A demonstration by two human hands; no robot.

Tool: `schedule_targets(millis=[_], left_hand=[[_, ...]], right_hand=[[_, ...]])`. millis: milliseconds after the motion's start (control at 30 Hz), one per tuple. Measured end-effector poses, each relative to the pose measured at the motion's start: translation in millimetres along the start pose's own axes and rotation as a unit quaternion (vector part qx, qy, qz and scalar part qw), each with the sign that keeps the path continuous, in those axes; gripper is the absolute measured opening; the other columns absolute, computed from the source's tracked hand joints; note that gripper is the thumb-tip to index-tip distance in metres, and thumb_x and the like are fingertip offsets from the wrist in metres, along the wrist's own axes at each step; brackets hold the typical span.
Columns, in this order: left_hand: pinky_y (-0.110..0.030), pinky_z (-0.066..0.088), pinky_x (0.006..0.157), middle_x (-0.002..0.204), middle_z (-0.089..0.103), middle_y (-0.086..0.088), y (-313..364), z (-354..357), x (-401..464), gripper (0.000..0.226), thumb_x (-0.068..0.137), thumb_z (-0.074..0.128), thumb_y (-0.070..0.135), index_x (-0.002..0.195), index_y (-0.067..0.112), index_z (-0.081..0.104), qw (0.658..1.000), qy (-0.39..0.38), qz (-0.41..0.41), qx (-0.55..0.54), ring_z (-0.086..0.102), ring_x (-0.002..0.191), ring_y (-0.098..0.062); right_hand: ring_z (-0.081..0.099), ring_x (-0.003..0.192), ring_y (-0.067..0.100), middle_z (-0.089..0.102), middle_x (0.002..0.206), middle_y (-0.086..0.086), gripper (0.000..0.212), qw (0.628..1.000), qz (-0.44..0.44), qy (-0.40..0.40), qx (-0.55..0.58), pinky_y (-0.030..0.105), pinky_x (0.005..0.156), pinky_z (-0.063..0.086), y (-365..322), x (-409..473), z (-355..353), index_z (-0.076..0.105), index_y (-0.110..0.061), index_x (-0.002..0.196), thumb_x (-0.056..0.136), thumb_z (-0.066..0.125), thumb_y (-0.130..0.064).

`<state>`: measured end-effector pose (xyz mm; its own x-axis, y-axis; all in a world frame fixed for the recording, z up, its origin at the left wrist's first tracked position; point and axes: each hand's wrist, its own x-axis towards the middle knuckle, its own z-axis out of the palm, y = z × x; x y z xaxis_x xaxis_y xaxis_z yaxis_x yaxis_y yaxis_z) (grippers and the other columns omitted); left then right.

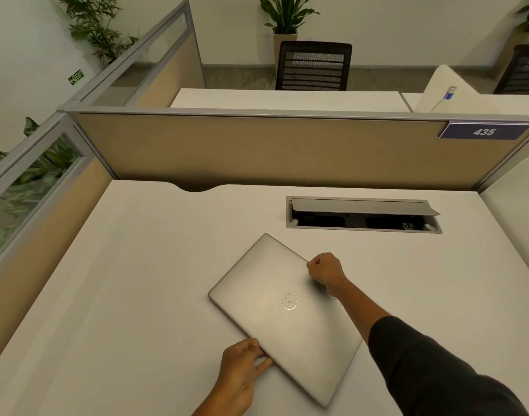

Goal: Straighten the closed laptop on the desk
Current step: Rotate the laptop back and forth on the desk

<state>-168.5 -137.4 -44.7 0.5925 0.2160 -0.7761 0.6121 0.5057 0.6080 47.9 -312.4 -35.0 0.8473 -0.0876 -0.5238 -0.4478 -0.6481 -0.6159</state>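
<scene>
A closed silver laptop [282, 313] lies on the white desk [131, 280], turned at an angle to the desk's edges, its round logo facing up. My left hand [242, 367] holds the laptop's near-left long edge, fingers pressed against and under it. My right hand [326, 270] grips the far-right edge near the corner, fingers curled over the rim. My right forearm in a dark sleeve crosses above the laptop's right side and hides part of that edge.
A cable box [363, 216] with its grey lid raised is set into the desk behind the laptop. A beige partition [257, 148] with a plate numbered 435 [483, 132] closes the back, another partition the left. A black chair [314, 66] stands beyond.
</scene>
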Motion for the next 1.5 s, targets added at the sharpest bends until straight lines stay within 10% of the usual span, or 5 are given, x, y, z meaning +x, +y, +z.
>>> schedule_targets(millis=[667,833,967,1233,1500], left_hand=[[-0.042,0.058,0.086,0.082,0.071,-0.010,7,-13,2,0.019,0.097,0.062,0.002,0.084,0.005,0.075,0.991,-0.004,-0.028,0.130,0.069,0.084,-0.024],[-0.034,0.057,0.075,0.082,0.080,-0.014,65,-32,30,0.040,0.092,0.065,0.035,0.078,-0.001,0.076,0.855,0.056,0.086,0.509,0.073,0.077,-0.027],[-0.027,0.046,0.073,0.094,0.078,-0.007,122,-22,57,0.029,0.097,0.059,0.028,0.088,0.006,0.075,0.800,0.103,0.198,0.556,0.074,0.093,-0.028],[-0.038,0.044,0.115,0.145,0.061,-0.016,170,16,91,0.048,0.100,0.058,0.024,0.143,0.005,0.058,0.801,0.052,0.198,0.562,0.058,0.136,-0.033],[-0.033,0.046,0.093,0.124,0.070,-0.017,168,32,111,0.031,0.101,0.052,0.014,0.118,-0.001,0.072,0.836,0.040,0.176,0.518,0.063,0.114,-0.034]], right_hand=[[0.065,0.118,0.031,0.071,0.122,0.011,0.029,0.995,-0.065,0.030,-0.065,0.042,0.103,0.053,10,-15,3,0.073,-0.003,0.116,0.100,0.063,-0.025],[0.045,0.142,0.027,0.055,0.148,0.002,0.048,0.994,-0.037,0.097,-0.038,0.047,0.115,0.037,40,-40,-1,0.060,-0.019,0.142,0.098,0.065,-0.038],[0.043,0.142,0.034,0.052,0.149,0.009,0.059,0.982,0.049,0.181,0.025,0.054,0.111,0.041,80,-73,0,0.055,-0.018,0.145,0.092,0.071,-0.038],[0.051,0.141,0.037,0.048,0.155,0.015,0.080,0.932,0.193,0.175,0.253,0.047,0.113,0.045,135,-131,13,0.041,-0.005,0.155,0.089,0.078,-0.032],[0.067,0.110,0.037,0.065,0.123,0.016,0.036,0.891,0.239,0.130,0.363,0.049,0.102,0.057,149,-143,26,0.062,-0.010,0.127,0.095,0.072,-0.022]])
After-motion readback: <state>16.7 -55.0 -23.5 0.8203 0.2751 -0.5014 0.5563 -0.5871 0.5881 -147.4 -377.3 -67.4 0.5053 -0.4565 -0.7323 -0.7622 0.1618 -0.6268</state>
